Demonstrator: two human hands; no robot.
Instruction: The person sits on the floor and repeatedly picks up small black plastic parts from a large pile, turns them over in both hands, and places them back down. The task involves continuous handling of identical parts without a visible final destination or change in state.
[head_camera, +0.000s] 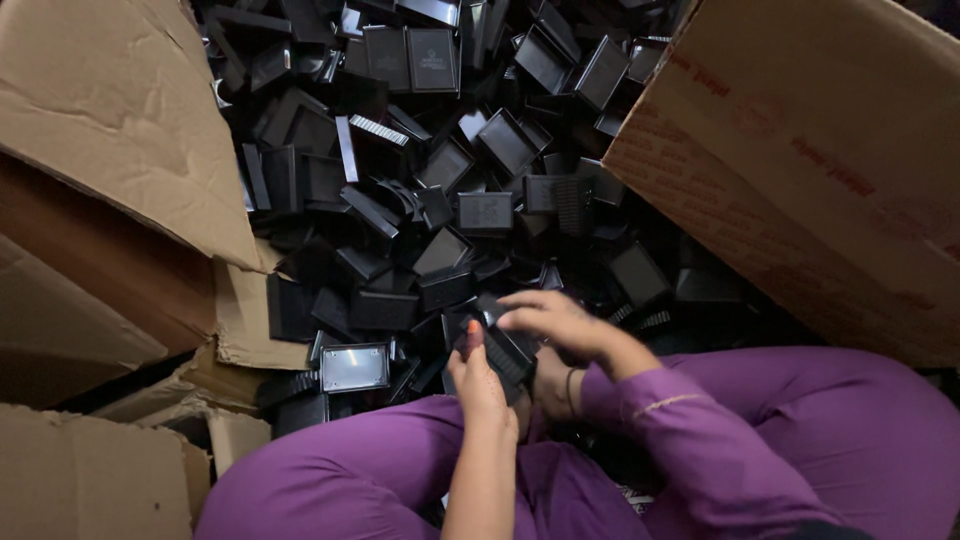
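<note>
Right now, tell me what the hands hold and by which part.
Both hands grip one small black plastic box: the left hand at its near left edge, the right hand over its top. The exact finger contact is blurred.

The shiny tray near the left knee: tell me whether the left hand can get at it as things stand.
Probably yes. The shiny tray lies face-up on top of the pile, uncovered, just beside the left hand. That hand is pressed against a black part also held by the right hand, so it must let go first.
</note>
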